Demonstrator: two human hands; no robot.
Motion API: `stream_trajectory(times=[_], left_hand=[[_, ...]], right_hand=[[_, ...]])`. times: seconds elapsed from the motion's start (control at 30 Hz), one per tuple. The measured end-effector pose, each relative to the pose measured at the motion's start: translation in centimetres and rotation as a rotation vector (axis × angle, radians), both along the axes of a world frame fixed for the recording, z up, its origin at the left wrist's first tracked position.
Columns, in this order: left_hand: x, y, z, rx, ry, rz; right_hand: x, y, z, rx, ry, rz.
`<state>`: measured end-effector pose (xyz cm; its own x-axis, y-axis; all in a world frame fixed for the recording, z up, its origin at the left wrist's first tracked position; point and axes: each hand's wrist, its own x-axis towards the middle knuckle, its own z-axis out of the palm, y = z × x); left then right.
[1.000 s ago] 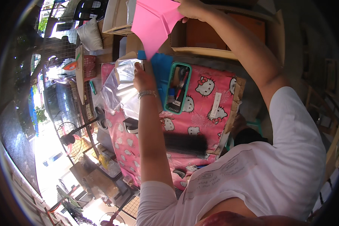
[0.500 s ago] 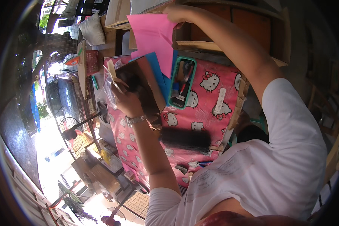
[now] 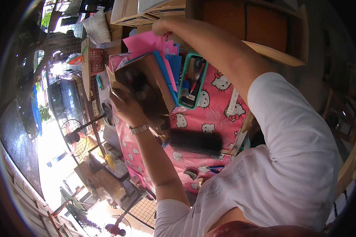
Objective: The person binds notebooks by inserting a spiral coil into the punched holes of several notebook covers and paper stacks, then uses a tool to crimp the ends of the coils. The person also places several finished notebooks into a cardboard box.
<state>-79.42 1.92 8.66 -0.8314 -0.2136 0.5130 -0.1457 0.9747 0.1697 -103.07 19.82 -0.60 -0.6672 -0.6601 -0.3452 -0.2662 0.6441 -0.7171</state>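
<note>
In the head view, we see a teal pen tray (image 3: 201, 87) and black binding coils (image 3: 195, 142) (blurred) on the pink tablecloth (image 3: 217, 112). An open cardboard box (image 3: 159, 77), its edge gripped by our left hand (image 3: 126, 106), stands before blue sheets (image 3: 173, 70). Our right hand (image 3: 162, 27) pinches pink paper (image 3: 139, 44), spread just left below it.

On the worktop (image 3: 223, 118), the tray (image 3: 180, 98) contains a pen (image 3: 193, 86). The box (image 3: 162, 85) sits at the tray's 9 o'clock, with sheets (image 3: 175, 66) between them. The bristled bundle (image 3: 195, 141) lies at the tray's 6 o'clock. Beyond the worktop: carton (image 3: 273, 53), 1 o'clock; fan (image 3: 73, 137), 9 o'clock.
</note>
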Motion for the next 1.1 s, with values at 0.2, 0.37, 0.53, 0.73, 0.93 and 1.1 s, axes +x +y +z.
stream_trajectory(times=[0.2,0.37,0.53,0.73,0.93,1.1], left_hand=[[-4.5,4.7,-1.1,0.096,-0.113,-0.12],[-2.9,6.4,-6.0,-0.032,-0.512,0.019],[-3.8,9.4,-9.9,-0.08,-0.666,-0.006],[-3.5,13.6,-7.6,-0.164,-0.658,-0.108],[3.7,22.2,-11.3,0.175,-0.596,-0.777],[10.0,25.3,-17.4,0.168,-1.121,-0.823]], right_hand=[[-0.2,-2.1,-13.2,0.018,0.326,-0.114],[5.0,5.9,-0.7,-0.358,0.455,-0.507],[3.6,31.3,-6.9,0.411,0.141,-0.706],[8.4,43.9,-18.2,0.315,-0.656,-0.925],[12.7,43.8,-23.9,-0.419,-0.873,-1.398],[12.7,43.0,-23.5,-0.569,-0.832,-1.455]])
